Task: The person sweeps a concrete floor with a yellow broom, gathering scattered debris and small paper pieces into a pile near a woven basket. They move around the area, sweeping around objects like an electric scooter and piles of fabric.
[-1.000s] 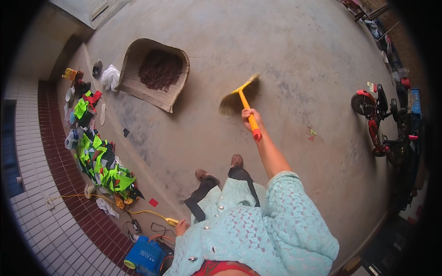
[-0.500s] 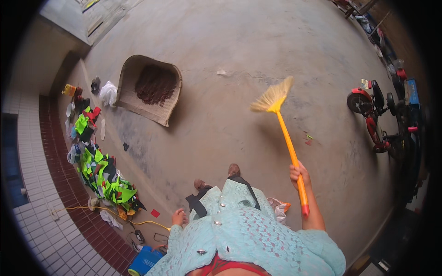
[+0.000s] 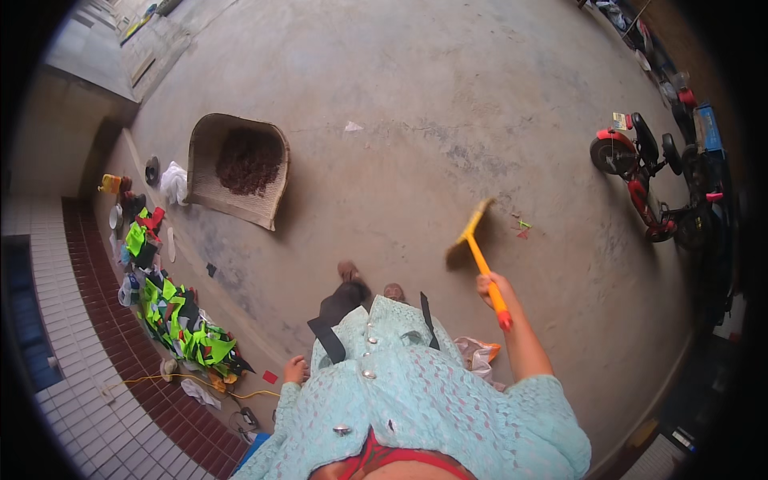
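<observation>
Sweeping step in hand, by look of it. Your right hand [image 3: 490,286] has fingers clenched round orange broom [image 3: 478,250] handle, bristles down on concrete floor [image 3: 416,104] ahead of fingers. Left hand [image 3: 295,370] low by hip, fingers' state unclear. Next stroke calls for reaching litter scraps [image 3: 522,230] just beyond bristles.

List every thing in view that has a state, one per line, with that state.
Broom: tilted, bristle head down at the concrete floor.
Right hand: fingers closed round the broom's orange handle.
Left hand: empty, hanging by the side.
Woven basket: lying on the floor, holding a dark brown heap.
Red scooter: parked upright.
</observation>
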Action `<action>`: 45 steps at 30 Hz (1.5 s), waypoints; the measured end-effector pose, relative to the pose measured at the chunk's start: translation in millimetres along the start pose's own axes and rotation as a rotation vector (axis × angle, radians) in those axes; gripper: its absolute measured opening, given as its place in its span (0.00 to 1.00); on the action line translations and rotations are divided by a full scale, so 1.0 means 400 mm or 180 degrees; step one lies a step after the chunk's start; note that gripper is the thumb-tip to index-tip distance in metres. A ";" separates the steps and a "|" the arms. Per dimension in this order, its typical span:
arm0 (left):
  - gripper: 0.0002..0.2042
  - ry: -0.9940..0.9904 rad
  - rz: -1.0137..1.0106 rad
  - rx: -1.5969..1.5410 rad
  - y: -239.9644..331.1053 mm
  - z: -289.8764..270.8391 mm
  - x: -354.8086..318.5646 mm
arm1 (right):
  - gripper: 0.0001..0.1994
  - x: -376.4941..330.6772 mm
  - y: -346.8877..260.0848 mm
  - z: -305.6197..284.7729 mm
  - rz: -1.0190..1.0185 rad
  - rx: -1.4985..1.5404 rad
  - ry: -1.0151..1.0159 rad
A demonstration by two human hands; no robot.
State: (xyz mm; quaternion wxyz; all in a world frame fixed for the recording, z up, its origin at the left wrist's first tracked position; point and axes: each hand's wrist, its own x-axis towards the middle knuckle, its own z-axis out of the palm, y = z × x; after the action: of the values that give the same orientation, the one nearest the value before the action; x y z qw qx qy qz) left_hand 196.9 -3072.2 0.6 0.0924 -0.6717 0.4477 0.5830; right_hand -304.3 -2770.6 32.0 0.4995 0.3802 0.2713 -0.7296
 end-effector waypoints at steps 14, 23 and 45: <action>0.12 -0.0626 0.1673 0.0115 0.729 0.261 0.145 | 0.20 0.139 -0.137 0.474 -0.0493 -0.0970 -0.1044; 0.14 -0.2111 0.6237 0.0813 1.494 0.528 -0.415 | 0.32 -0.205 -0.133 0.294 -0.1907 -0.1280 0.0346; 0.11 -0.2906 0.8145 0.0648 1.428 1.010 -0.784 | 0.08 0.255 -0.520 0.099 -0.0737 -0.0811 0.0292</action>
State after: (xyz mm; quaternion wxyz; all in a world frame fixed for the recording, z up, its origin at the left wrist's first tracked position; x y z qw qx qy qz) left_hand -465.8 -2989.1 377.0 -0.3207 0.4702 0.7222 0.3932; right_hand -531.6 -2781.2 -26.6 0.4433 0.3130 0.4260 -0.7239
